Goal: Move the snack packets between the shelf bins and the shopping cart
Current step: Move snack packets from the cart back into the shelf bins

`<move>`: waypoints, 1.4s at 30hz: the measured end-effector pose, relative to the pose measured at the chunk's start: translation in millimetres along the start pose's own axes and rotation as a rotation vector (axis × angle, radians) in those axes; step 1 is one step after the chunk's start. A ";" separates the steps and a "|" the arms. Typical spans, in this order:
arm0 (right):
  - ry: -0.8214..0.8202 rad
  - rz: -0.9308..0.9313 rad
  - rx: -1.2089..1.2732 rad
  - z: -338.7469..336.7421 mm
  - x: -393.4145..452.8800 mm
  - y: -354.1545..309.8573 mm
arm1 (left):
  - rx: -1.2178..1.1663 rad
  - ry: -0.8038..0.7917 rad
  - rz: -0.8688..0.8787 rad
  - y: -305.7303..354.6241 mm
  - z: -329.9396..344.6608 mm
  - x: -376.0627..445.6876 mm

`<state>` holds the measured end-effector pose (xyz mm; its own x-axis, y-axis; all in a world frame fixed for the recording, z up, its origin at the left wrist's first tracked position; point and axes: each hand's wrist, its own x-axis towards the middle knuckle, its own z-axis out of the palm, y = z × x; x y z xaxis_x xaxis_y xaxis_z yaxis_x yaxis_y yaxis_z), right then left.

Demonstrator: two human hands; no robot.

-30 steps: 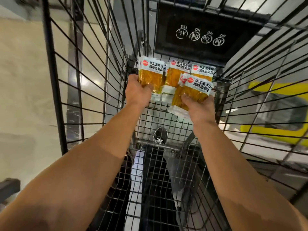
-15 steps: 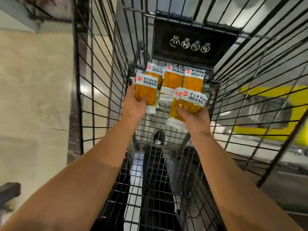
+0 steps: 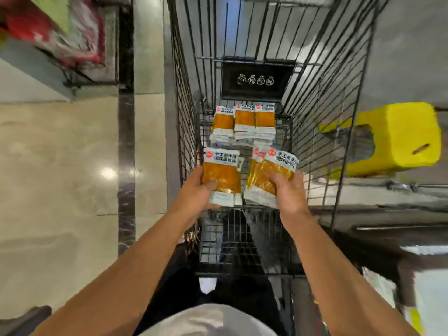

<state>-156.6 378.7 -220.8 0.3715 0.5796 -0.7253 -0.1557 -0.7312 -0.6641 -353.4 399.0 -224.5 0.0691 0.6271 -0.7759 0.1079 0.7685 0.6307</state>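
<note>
Inside the shopping cart (image 3: 322,122), a stack of orange snack packets is grasped by the left hand (image 3: 196,192) and a second stack (image 3: 269,173) is pinched by the right hand (image 3: 288,192), both stacks being held above the cart's floor, near its handle end. Three more packets (image 3: 243,120) are seen lying in a row at the cart's far end, below the black warning panel (image 3: 257,80). The transfer is judged to be partly done: whichever way the packets are going, those in the hands remain to be set down
</note>
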 end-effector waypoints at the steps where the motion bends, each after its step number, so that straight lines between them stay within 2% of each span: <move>1: 0.000 -0.024 0.037 -1.7 -18.0 -0.1 | 0.007 -0.011 0.018 -0.1 -5.2 -12.9; 4: 0.022 -0.079 0.141 -6.1 -72.8 7.5 | 0.039 -0.070 0.097 0.2 -22.3 -54.7; 8: 0.139 -0.154 0.301 -4.5 -141.9 28.3 | 0.078 -0.168 0.182 -2.3 -43.7 -104.8; 15: 0.299 -0.259 0.440 -7.3 -243.2 63.2 | 0.126 -0.307 0.309 -4.9 -71.5 -174.1; 20: 0.418 -0.314 0.575 -19.4 -300.2 93.9 | 0.151 -0.397 0.370 -14.6 -61.0 -216.8; 24: 0.566 -0.370 0.662 -40.2 -350.2 133.6 | 0.206 -0.544 0.419 -33.9 -39.3 -259.1; 32: 0.870 -0.371 0.849 -71.0 -485.4 261.2 | 0.363 -0.781 0.481 -131.9 -6.4 -366.2; 42: 1.173 -0.320 1.003 -74.2 -639.2 414.0 | 0.497 -1.116 0.405 -271.1 17.4 -490.7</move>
<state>-390.6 -321.2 -18.6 0.9068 -0.2812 -0.3140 -0.2768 0.1645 -0.9467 -399.2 -119.3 -15.0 0.9458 0.1724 -0.2754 0.2238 0.2689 0.9368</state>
